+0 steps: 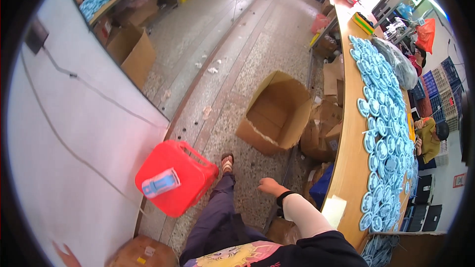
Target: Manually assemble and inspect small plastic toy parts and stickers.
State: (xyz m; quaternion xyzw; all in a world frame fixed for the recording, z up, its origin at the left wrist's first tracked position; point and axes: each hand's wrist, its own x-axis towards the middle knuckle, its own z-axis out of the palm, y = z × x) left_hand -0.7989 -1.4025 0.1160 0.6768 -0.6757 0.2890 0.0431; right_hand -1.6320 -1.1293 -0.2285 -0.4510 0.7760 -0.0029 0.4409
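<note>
right hand (271, 186) swinging free, fingers curled loosely, grasping nothing | left hand (63, 254) barely in frame, maybe on the white wall (74, 133), grip unclear | keep feet off the red stool (175, 177)

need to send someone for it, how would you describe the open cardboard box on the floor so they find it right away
Start at the long curved wooden workbench covered in blue round pieces. On the speckled floor on its aisle side lies the large open brown cardboard box, tipped on its side and empty. Unlike the smaller crumpled cartons tucked under the bench, it lies out in the walkway.
</note>
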